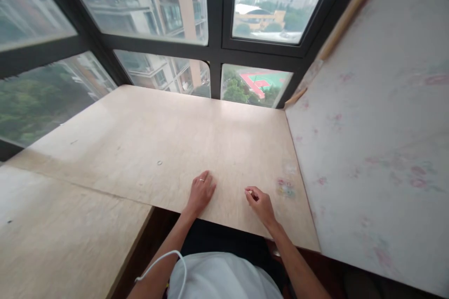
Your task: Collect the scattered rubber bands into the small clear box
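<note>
My left hand (202, 193) lies on the pale wooden tabletop (196, 131) near its front edge, a ring on one finger. Its fingers rest on the wood, and I see nothing held in them. To the right, my right hand (258, 203) is closed in a pinch just over the wood. What sits between its thumb and fingertips is too small to name. Closest to that hand, on its right, is a small clear container (286, 188) with red, yellow and green bits. A small thin ring-shaped item (159, 162) lies beyond my left hand, to its left.
Dark-framed windows (215, 51) border the back and left of the tabletop. On the right rises a flower-patterned wall (368, 149). A second wooden surface (70, 238) adjoins at the lower left, with a small dark object (10, 221) on it. A white cord (161, 258) hangs by my left forearm.
</note>
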`<action>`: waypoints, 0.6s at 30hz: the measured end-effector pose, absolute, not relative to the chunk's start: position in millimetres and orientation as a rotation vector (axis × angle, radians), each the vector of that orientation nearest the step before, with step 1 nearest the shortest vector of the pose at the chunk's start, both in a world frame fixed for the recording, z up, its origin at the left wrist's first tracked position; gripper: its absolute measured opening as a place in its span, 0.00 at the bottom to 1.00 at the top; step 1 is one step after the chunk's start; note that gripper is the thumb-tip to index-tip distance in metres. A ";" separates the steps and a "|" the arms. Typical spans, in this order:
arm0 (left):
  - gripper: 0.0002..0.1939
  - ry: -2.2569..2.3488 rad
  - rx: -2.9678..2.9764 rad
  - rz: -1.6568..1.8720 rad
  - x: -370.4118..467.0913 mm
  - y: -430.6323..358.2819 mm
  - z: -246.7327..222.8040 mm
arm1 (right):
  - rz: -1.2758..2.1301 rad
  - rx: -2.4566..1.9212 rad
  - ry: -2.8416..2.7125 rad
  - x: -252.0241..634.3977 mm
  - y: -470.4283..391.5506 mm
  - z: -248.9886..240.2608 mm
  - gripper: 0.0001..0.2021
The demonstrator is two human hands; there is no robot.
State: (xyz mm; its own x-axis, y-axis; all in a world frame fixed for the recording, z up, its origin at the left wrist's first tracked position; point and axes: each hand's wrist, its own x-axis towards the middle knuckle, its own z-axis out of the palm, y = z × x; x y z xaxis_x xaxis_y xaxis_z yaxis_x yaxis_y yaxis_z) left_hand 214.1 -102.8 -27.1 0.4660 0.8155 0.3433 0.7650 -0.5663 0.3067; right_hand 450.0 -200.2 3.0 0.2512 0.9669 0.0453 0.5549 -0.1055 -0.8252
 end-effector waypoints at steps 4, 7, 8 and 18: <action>0.16 1.323 2.566 0.734 208.9 -106.6 -32.0 | 0.779 -1.586 -1.663 395.2 -137.3 27.1 0.14; 0.19 1.269 2.499 0.786 207.1 -106.8 -31.2 | 0.790 -1.488 -1.920 344.9 -85.6 43.9 0.14; 0.19 1.265 2.476 0.797 206.4 -106.8 -30.7 | 0.790 -1.469 -2.022 327.3 -69.1 47.9 0.15; 0.11 1.250 2.256 0.858 201.8 -108.8 -23.9 | 0.599 -1.517 -2.732 178.8 42.5 44.8 0.21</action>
